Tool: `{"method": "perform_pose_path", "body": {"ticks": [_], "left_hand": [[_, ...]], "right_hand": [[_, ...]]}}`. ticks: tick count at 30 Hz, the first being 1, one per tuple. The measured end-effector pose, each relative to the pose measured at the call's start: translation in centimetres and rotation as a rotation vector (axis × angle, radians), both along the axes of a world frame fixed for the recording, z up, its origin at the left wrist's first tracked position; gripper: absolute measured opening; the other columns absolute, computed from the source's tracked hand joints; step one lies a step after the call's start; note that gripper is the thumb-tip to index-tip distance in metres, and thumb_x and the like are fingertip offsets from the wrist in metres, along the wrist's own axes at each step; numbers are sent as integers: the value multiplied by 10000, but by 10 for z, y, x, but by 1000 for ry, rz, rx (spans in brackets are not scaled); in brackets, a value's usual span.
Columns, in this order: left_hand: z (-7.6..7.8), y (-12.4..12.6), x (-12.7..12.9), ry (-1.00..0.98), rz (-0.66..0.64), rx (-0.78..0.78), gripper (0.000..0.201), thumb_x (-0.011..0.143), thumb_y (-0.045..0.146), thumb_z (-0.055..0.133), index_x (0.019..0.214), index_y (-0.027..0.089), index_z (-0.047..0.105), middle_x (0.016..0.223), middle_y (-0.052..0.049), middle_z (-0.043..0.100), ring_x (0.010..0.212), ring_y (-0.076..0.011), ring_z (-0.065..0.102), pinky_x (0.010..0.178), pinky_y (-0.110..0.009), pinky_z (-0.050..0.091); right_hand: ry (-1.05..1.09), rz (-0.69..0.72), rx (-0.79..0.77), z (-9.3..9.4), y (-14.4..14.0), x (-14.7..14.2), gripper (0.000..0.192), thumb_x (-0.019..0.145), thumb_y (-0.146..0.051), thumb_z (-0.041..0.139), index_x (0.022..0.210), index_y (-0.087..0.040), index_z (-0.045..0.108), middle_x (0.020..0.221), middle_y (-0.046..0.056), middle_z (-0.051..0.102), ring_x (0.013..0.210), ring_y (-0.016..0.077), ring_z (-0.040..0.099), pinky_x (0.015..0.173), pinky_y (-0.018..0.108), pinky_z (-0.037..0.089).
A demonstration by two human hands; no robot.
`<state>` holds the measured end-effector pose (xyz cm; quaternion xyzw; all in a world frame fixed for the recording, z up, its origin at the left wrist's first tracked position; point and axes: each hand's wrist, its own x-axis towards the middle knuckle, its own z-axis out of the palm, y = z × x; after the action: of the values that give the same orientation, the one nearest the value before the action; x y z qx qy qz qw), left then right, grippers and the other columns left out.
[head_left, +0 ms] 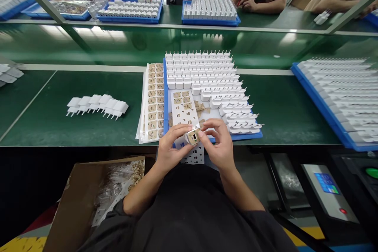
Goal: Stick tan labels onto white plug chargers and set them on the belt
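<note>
Workshop line, green counter (274, 110). Left hand (171, 145): fingers gripping one white adapter (193, 136) above the blue tray's (165, 106) front edge. Right hand (220, 145): fingertips at the adapter's tan-faced end; whether pinching, cannot tell. Step, as judged: applying or peeling that facing; calls for a steady left hold, fine edge touch. Inside tray: label sheet (180, 115) and loose tan scraps (201, 107), cluttering the front space; adapter rows (203, 69) behind. Left of tray: stacked sheets (155, 102), then loose adapters (97, 104). Right of tray: second tray (323, 106), filled.

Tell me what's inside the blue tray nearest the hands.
Rows of white plug adapters, part of a sticker sheet and loose tan scraps. What lies under adapters and sheet is covered.
</note>
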<state>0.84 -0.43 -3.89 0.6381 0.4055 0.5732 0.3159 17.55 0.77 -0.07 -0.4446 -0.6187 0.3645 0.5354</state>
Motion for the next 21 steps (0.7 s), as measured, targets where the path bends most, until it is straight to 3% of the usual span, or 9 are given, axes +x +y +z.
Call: {"method": "perform_pose_path", "body": {"ticks": [5,9,13,21], "left_hand": [[-4,1,3,-38,25,78,447,814,139,795,1212,258,632,1221,-97,663,1173,-244,664,949,-407,612],[-1,4,8,87,84,244,462,811,129,795,1203,270,595,1190,-81,648,1138,-231,669,947,-424,606],[1,6,11,170,143,365,452,829,120,774,1197,286,569,1191,-71,628,1132,-218,659,899,-403,632],[0,7,9,217,152,421,498,823,80,760,1220,305,562,1214,-72,620,1152,-229,645,923,-442,635]], "right_hand": [[244,304,-238,-7,1,4,252,885,-277,717,1120,-283,627,1252,64,601,1207,233,602,904,343,569],[404,244,-236,-10,0,-6,86,905,-250,680,983,-274,654,1137,40,647,1140,205,618,898,324,542],[438,206,-222,-8,0,-14,53,880,-247,697,912,-264,658,1062,36,653,1097,207,620,900,333,533],[498,202,-178,-9,0,-18,78,869,-193,677,893,-265,659,1041,26,660,1068,193,629,939,339,524]]}}
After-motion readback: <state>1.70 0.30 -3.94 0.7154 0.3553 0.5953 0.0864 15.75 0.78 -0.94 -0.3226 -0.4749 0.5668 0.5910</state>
